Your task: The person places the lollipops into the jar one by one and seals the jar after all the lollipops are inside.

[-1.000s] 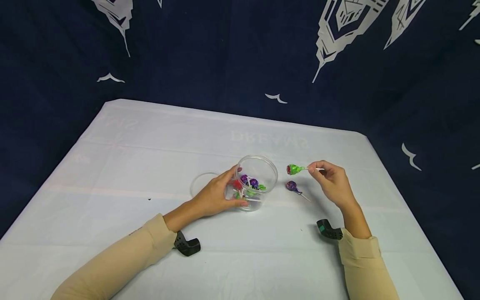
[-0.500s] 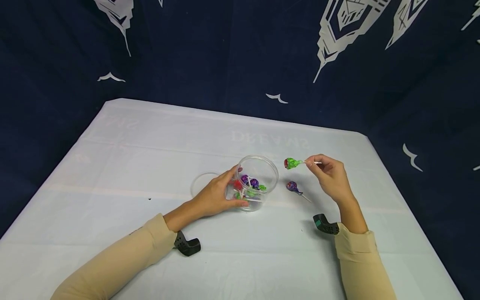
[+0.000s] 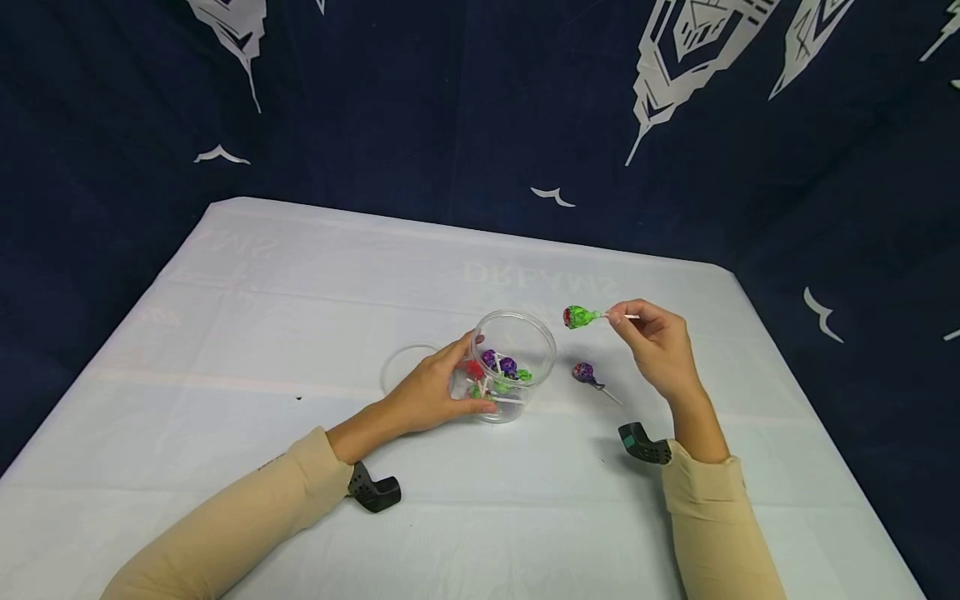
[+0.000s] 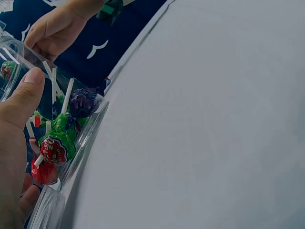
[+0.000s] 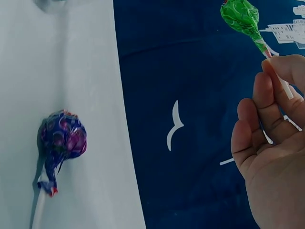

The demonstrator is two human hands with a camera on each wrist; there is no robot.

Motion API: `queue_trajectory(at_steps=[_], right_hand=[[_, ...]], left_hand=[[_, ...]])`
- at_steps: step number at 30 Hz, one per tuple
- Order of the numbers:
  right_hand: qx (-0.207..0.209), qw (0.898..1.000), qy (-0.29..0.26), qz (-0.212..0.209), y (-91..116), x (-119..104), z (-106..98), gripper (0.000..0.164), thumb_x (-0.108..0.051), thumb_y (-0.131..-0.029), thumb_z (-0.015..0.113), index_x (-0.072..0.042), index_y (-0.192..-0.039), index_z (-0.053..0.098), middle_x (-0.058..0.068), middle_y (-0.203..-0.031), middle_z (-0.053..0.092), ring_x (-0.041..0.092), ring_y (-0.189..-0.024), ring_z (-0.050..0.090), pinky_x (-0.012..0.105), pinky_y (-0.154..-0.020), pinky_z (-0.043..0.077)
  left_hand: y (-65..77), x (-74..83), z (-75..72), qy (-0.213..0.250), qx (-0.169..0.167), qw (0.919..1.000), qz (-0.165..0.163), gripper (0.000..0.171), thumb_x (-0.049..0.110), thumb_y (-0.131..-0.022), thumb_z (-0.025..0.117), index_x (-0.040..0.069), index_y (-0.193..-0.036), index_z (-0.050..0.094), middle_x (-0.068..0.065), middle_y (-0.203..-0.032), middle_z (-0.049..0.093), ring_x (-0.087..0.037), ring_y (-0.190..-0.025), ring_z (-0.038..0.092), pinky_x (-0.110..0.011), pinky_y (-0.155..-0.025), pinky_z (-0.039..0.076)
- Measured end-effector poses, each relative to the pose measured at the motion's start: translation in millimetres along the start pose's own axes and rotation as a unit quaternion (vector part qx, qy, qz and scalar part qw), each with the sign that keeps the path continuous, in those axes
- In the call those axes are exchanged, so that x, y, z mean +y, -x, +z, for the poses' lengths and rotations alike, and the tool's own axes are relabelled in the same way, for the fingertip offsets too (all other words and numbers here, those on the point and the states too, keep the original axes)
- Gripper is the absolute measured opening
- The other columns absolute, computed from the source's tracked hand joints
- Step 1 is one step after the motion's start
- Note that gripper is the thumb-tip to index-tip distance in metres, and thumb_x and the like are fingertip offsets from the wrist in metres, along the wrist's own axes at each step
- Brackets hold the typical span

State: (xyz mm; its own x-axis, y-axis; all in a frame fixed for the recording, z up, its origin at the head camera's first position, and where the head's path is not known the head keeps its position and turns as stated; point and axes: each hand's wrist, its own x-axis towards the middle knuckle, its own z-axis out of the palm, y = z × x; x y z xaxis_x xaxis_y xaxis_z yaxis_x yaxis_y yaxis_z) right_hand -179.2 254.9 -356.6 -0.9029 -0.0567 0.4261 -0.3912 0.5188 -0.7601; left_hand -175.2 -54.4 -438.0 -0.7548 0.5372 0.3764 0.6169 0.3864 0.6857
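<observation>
A clear plastic jar [image 3: 513,321] stands without its lid on the white table, several lollipops in green, purple and red wrappers inside it. My left hand [image 3: 423,392] grips the jar around its left side; in the left wrist view the thumb lies along the clear wall. Pinched by its white stick between thumb and index finger of my right hand [image 3: 660,346] is a green lollipop [image 3: 579,317], raised to the right of the jar, its wrapped head pointing left. Below it a purple lollipop [image 3: 583,372] lies on the table, also large in the right wrist view.
A clear round lid [image 3: 397,358] lies on the table [image 3: 225,333] left of the jar, partly behind my left hand. Behind the table hangs a dark blue cloth [image 3: 450,125] with white patterns. A black wrist camera [image 3: 645,443] sits on each forearm.
My right hand has moved up and to the left with the green lollipop, bringing it closer to the jar's rim. The left hand and jar have stayed in place.
</observation>
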Motion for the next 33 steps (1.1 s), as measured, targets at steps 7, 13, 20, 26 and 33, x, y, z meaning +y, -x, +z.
queue_trajectory(at_steps=[7,13,20,26,33], right_hand=[[0.011,0.999,-0.034,-0.025,-1.1,-9.5,6.7,0.013,-0.005,-0.088,0.060,0.007,-0.089,0.063,0.004,-0.081,0.062,0.012,-0.064,0.048,0.019,-0.057,0.040],[0.006,0.996,-0.071,-0.053,0.1,-18.4,13.8,0.015,-0.005,-0.088,0.061,0.010,-0.088,0.063,0.009,-0.079,0.062,0.012,-0.061,0.045,0.020,-0.055,0.039],[0.002,0.994,-0.086,-0.062,1.2,-21.8,22.0,0.011,0.000,-0.087,0.060,0.011,-0.088,0.063,0.009,-0.081,0.062,0.012,-0.064,0.047,0.019,-0.055,0.039],[-0.019,0.993,-0.099,-0.067,0.8,-23.6,28.7,0.011,0.001,-0.087,0.059,0.011,-0.088,0.063,0.006,-0.082,0.062,0.013,-0.068,0.050,0.018,-0.059,0.042],[-0.032,0.993,-0.097,-0.066,0.8,-32.6,36.2,0.007,0.005,-0.086,0.058,0.010,-0.086,0.062,0.010,-0.082,0.061,0.012,-0.070,0.052,0.018,-0.061,0.044]], left_hand=[[-0.2,0.0,-0.2,0.002,-0.002,1.0000,0.000,0.103,0.055,-0.070,0.070,0.014,-0.147,0.017,-0.008,-0.137,0.042,-0.017,-0.123,0.042,-0.033,-0.101,0.035],[-0.4,-0.2,-0.7,0.000,0.003,1.0000,0.005,0.102,0.054,-0.070,0.071,0.015,-0.147,0.017,-0.008,-0.136,0.043,-0.017,-0.122,0.042,-0.032,-0.101,0.035],[0.1,-1.3,-0.4,0.002,0.003,1.0000,0.007,0.103,0.053,-0.069,0.072,0.014,-0.147,0.017,-0.008,-0.136,0.043,-0.017,-0.122,0.042,-0.033,-0.101,0.035],[0.0,-0.8,-0.6,0.001,-0.002,1.0000,0.000,0.102,0.056,-0.071,0.070,0.013,-0.147,0.017,-0.008,-0.137,0.042,-0.017,-0.123,0.041,-0.033,-0.101,0.034],[-0.6,-0.6,-0.5,0.003,-0.005,1.0000,0.000,0.103,0.057,-0.070,0.069,0.014,-0.147,0.016,-0.007,-0.137,0.042,-0.017,-0.123,0.041,-0.034,-0.101,0.035]])
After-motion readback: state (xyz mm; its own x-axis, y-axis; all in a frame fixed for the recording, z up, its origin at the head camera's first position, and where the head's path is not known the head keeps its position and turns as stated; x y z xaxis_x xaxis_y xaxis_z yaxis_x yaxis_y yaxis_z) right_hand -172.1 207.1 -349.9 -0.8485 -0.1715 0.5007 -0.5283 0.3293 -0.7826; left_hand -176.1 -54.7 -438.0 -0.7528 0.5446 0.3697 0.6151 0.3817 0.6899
